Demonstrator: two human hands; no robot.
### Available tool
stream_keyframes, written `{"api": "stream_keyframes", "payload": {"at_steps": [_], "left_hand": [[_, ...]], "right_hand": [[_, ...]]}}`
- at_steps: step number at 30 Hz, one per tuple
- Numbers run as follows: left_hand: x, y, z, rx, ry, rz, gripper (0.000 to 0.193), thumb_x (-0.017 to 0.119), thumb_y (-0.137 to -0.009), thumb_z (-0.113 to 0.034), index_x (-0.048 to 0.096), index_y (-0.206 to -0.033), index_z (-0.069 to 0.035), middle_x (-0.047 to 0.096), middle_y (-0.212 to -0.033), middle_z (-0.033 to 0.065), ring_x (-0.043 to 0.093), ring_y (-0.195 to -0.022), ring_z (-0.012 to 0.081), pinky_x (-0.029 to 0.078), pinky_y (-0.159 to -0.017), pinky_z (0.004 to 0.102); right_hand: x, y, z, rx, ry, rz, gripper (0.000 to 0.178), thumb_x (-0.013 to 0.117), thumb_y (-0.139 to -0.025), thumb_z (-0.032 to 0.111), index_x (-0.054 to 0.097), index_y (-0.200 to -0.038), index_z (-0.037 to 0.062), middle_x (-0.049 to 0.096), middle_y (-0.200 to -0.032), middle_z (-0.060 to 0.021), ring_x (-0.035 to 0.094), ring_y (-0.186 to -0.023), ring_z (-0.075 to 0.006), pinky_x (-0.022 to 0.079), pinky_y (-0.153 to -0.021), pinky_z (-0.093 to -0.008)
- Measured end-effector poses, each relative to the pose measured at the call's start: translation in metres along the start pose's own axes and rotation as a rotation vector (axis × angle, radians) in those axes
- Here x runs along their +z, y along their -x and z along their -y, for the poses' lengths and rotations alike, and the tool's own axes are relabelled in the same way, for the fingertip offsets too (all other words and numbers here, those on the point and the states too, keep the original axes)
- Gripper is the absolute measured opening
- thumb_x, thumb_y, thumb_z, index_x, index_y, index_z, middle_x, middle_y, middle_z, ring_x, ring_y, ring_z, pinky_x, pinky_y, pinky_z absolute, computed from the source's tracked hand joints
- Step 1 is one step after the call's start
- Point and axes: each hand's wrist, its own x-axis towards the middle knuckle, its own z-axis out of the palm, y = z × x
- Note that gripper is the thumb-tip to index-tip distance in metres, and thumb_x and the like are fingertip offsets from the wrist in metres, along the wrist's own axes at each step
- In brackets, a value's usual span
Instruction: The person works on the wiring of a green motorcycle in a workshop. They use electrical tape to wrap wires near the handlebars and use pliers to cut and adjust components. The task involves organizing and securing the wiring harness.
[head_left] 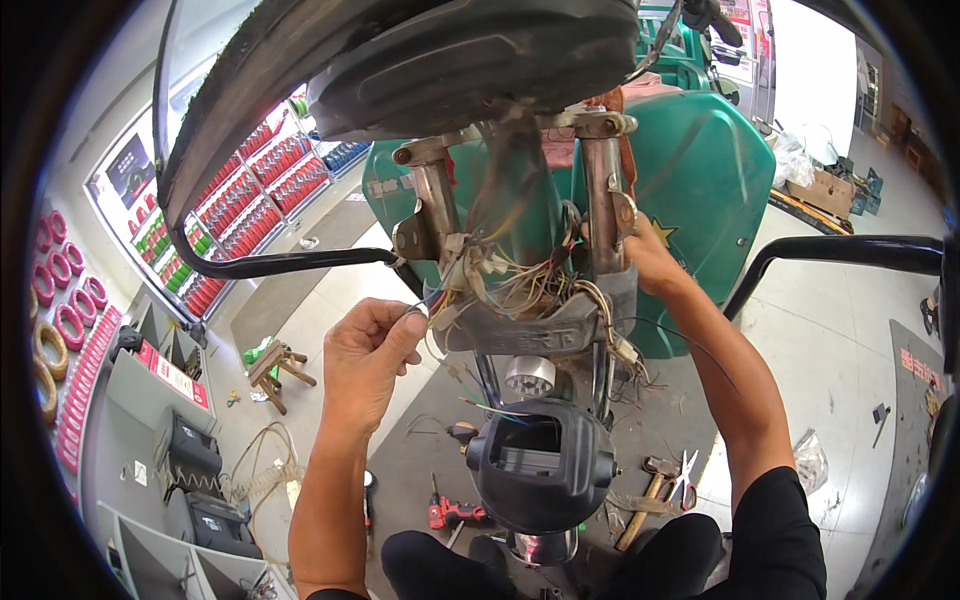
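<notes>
The stripped front end of a scooter stands before me, a bundle of thin coloured wires (520,283) and connectors spilling out between its two metal fork tubes (602,200). At the left of this bundle, my left hand (368,345) pinches a thin wire between thumb and forefinger. My right hand (650,255) reaches in behind the right fork tube, against the green body panel (705,170); its fingers are mostly hidden there. A grey plastic cover (545,328) sits below the wires. Lower down, near my knees, is a black headlight housing (545,465) with an opening in its top.
Black bars (290,262) curve out on both sides. On the floor lie a red power tool (455,513), a hammer (645,500) and scissors (684,480). A small wooden stool (276,372) stands to the left, near shelves of red shock absorbers (240,190).
</notes>
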Motion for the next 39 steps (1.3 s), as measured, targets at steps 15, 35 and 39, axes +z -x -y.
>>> {"api": "stream_keyframes", "payload": {"at_steps": [15,35,39], "left_hand": [[0.026,-0.003,-0.002,0.173,-0.085,0.04,0.021,0.075,-0.098,-0.015,0.07,-0.111,0.001,0.07,-0.083,0.0,0.061,-0.073,0.0043,0.047,-0.064,0.0214],[0.055,-0.012,-0.017,0.13,-0.312,-0.003,0.03,0.073,-0.099,-0.02,0.065,-0.116,0.003,0.066,-0.07,0.0047,0.059,-0.063,0.0093,0.046,-0.059,0.0273],[0.053,-0.008,-0.027,0.167,-0.287,-0.101,0.021,0.069,-0.101,-0.019,0.066,-0.109,0.0,0.066,-0.071,0.007,0.06,-0.064,0.0119,0.047,-0.061,0.0293]], "right_hand": [[0.003,0.001,-0.002,0.008,-0.048,0.009,0.029,0.072,-0.099,0.015,0.065,-0.125,0.0051,0.07,-0.104,0.0001,0.067,-0.088,-0.0098,0.056,-0.073,-0.0284],[0.017,0.004,0.011,0.014,0.044,-0.035,0.034,0.078,-0.098,0.031,0.066,-0.118,0.0065,0.065,-0.095,0.001,0.061,-0.083,-0.0096,0.05,-0.071,-0.03],[0.016,0.005,0.014,-0.024,-0.056,0.044,0.027,0.078,-0.097,0.023,0.068,-0.115,0.006,0.067,-0.098,0.0013,0.062,-0.084,-0.0087,0.051,-0.069,-0.0282]]}}
